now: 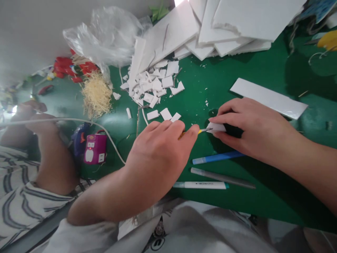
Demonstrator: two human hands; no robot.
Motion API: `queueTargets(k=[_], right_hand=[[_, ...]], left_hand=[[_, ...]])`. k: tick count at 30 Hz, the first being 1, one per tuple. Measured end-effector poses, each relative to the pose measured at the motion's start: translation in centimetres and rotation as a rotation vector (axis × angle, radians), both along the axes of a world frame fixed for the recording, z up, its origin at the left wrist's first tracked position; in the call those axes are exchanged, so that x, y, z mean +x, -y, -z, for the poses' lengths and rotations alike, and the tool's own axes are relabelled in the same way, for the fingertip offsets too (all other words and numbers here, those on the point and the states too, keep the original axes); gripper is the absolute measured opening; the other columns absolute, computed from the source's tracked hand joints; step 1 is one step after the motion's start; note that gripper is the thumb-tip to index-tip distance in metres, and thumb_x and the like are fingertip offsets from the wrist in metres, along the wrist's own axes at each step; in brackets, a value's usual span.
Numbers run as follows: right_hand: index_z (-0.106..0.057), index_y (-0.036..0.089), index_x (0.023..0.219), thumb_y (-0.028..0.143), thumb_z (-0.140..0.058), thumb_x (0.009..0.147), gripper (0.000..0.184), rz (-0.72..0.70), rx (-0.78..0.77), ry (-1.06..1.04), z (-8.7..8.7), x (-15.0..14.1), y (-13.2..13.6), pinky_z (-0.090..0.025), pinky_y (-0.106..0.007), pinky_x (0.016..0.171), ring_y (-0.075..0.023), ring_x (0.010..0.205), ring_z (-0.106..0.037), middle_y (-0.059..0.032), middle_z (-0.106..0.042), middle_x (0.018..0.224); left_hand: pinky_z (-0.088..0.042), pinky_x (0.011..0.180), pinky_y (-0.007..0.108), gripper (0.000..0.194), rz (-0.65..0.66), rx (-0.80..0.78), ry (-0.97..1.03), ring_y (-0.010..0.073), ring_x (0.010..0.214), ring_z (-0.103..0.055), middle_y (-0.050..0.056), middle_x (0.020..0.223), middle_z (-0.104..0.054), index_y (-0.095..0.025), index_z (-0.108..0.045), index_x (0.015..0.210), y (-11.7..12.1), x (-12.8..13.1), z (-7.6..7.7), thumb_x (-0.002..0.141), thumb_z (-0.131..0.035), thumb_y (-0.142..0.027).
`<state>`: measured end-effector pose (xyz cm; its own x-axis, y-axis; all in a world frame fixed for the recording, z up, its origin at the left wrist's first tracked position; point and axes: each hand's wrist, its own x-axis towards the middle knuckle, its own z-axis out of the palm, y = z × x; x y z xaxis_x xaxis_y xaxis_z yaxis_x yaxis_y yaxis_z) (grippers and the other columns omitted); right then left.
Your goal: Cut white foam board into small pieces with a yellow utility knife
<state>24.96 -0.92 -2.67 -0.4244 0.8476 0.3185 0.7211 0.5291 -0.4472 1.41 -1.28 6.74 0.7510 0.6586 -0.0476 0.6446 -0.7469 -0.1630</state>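
Observation:
My left hand grips a small yellow-handled knife, its tip against a small white foam piece. My right hand pinches that foam piece and holds it down on the green table. Just below my hands lie a blue pen, a grey pen and a white marker. Cut white foam bits are scattered beyond my left hand.
A long white foam strip lies at right. Stacked foam boards fill the back, beside a clear plastic bag and a heap of straw-like shreds. A purple box and white cable sit at left, near another person's arm.

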Motion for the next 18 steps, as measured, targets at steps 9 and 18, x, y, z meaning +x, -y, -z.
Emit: queueTargets(k=[9, 18], right_hand=[[-0.079, 0.027, 0.096, 0.029, -0.063, 0.095, 0.016, 0.021, -0.028, -0.001, 0.10, -0.10, 0.02, -0.056, -0.045, 0.078, -0.0260, 0.087, -0.067, -0.0083, -0.074, 0.101], [-0.078, 0.024, 0.098, 0.028, -0.062, 0.095, 0.016, -0.001, 0.013, 0.014, 0.03, -0.10, -0.06, -0.055, -0.041, 0.072, -0.0249, 0.084, -0.066, -0.0088, -0.074, 0.099]], left_hand=[[-0.051, 0.071, 0.033, 0.029, 0.038, 0.012, -0.008, 0.0173, 0.069, -0.064, 0.000, 0.073, -0.064, -0.018, -0.077, 0.110, -0.05, 0.26, 0.03, 0.108, -0.049, -0.013], [-0.050, 0.063, 0.032, 0.032, 0.076, 0.035, -0.016, 0.0181, 0.066, -0.064, 0.001, 0.068, -0.061, -0.017, -0.076, 0.093, 0.30, 1.01, -0.76, 0.108, -0.048, -0.014]])
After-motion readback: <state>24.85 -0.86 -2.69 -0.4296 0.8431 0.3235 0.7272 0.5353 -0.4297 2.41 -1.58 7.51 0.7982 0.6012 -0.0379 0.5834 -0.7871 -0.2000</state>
